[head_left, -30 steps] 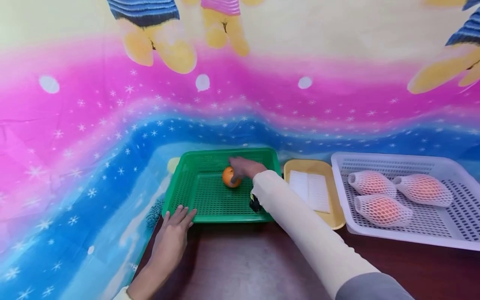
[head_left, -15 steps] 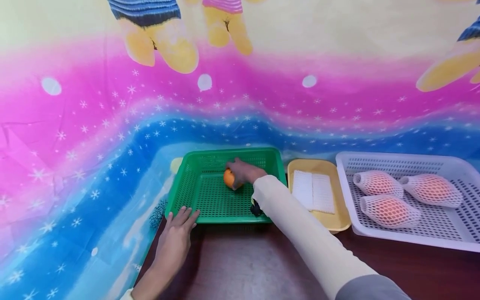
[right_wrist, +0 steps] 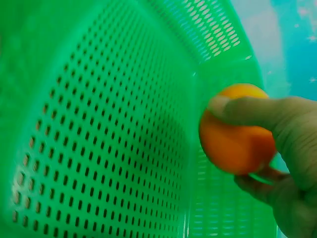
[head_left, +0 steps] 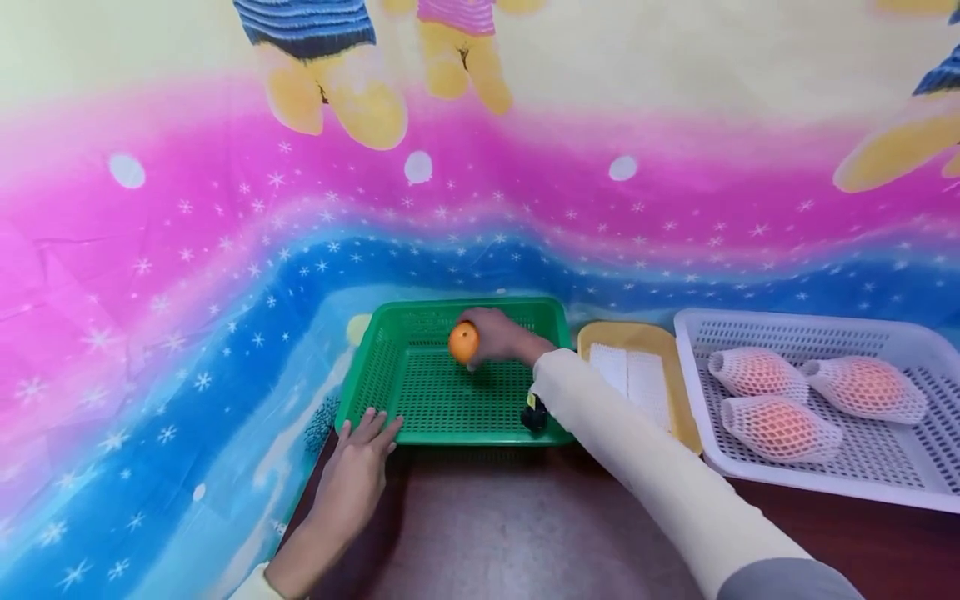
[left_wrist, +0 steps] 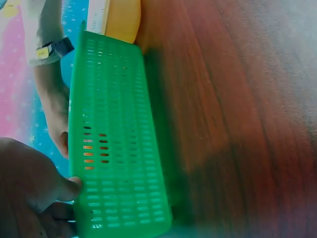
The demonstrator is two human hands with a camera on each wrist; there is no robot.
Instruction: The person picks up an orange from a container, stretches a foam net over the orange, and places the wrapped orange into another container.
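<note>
My right hand (head_left: 491,336) grips a small orange (head_left: 463,342) and holds it just above the floor of the green perforated basket (head_left: 375,379). The right wrist view shows the fingers (right_wrist: 257,111) curled over the orange (right_wrist: 235,144), with the green basket (right_wrist: 99,129) wall behind it. My left hand (head_left: 358,454) lies flat against the basket's front left corner, fingers straight. In the left wrist view the left hand (left_wrist: 29,188) touches the green basket (left_wrist: 119,163) rim from outside.
A yellow tray (head_left: 660,342) with white foam netting (head_left: 628,379) stands right of the basket. Further right a white basket (head_left: 930,483) holds three oranges in foam nets (head_left: 780,425). A dark wooden table (head_left: 510,533) lies in front, with a colourful cloth behind.
My right hand has closed around the orange and lifted it off the basket floor. The left hand stays at the basket's corner.
</note>
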